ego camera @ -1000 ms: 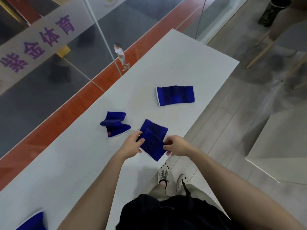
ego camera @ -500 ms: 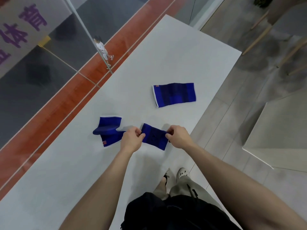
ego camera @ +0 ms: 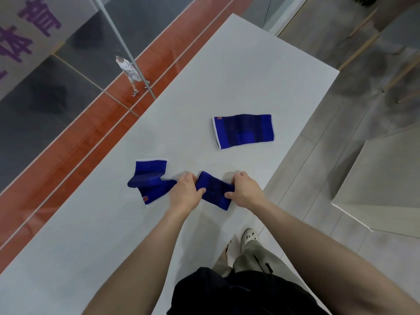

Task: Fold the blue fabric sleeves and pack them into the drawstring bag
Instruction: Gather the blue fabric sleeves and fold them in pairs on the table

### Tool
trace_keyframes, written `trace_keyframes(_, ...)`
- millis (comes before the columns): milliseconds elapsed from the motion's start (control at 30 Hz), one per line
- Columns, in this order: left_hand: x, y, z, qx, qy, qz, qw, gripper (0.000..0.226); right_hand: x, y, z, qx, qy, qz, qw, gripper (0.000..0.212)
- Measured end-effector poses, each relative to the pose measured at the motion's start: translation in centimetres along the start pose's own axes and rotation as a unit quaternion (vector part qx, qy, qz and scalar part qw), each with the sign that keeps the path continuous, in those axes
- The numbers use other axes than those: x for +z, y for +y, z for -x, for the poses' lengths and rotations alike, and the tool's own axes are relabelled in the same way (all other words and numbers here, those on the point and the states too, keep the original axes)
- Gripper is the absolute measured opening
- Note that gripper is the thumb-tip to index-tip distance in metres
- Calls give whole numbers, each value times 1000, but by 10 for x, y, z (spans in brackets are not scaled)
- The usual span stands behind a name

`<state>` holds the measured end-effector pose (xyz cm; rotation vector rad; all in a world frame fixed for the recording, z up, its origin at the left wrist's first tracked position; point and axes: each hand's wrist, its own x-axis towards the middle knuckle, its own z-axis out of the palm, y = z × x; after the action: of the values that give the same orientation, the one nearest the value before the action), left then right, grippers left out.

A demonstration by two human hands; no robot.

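A small blue fabric sleeve [ego camera: 214, 190], folded into a short band, lies on the white table [ego camera: 227, 76] near its right edge. My left hand [ego camera: 185, 193] grips its left end and my right hand [ego camera: 245, 192] grips its right end. Just left of my left hand lies a crumpled blue sleeve [ego camera: 151, 181] with a white hem, bent over itself. Farther back sits a flat blue sleeve [ego camera: 243, 130], spread out, white hem on its left. No drawstring bag shows in this view.
The table's right edge [ego camera: 302, 135] runs diagonally close to my right hand, with tiled floor beyond. A glass wall [ego camera: 127, 53] borders the table's left side. Pale furniture [ego camera: 381, 178] stands to the right. My legs and shoes [ego camera: 247, 237] are below.
The sleeve in my hands went from a tilted, half-open square to a folded narrow band held flat against the table. My hands moved slightly forward; the view shifted down.
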<state>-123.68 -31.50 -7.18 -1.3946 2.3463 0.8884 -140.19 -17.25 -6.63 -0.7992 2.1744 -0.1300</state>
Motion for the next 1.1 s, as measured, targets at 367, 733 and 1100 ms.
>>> trace_keyframes(367,-13,-13,14,-51,-57,307,949,44,-25,3,4,-52,-25,-109,992,27)
trace_keyframes(733,-64,-14,68,5,-18,444,896,24,-60,-26,18,-57,-161,-276,946,14)
trace_keyframes(1100,-66,-11,164,32,35,328,943,14,-65,-27,61,-112,-236,-241,935,17)
